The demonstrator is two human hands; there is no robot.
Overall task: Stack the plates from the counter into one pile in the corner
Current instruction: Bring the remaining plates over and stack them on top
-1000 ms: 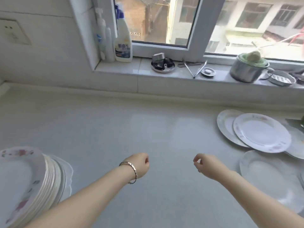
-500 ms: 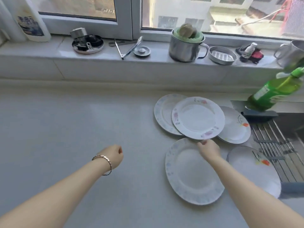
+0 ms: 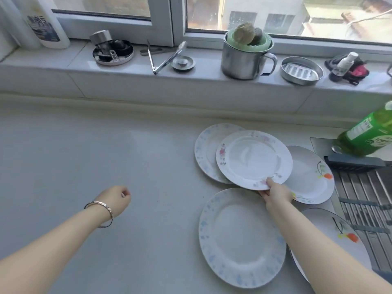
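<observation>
Several white plates lie spread on the grey counter (image 3: 84,155) at the right. A pink-flowered plate (image 3: 252,159) rests on top of a blue-speckled plate (image 3: 205,149) and an orange-fruit plate (image 3: 311,177). My right hand (image 3: 275,194) pinches the near rim of the pink-flowered plate, thumb on top. A large blue-speckled plate (image 3: 239,238) lies nearest me, under my right forearm. Another orange-fruit plate (image 3: 339,230) sits at the far right, partly hidden by that arm. My left hand (image 3: 115,199), wearing a bracelet, hovers over the bare counter as a loose fist holding nothing. The corner pile is out of view.
The window sill carries a white bottle (image 3: 42,22), a round metal dish (image 3: 113,53), tongs (image 3: 163,58), a steel mug (image 3: 244,58) and a metal soap dish (image 3: 301,70). A green detergent bottle (image 3: 367,136) and the sink's drain rack (image 3: 364,198) are at the right.
The view swung right from the corner pile to the loose plates. My right hand reached out and closed on the pink-flowered plate's near rim. My left hand stayed a loose fist.
</observation>
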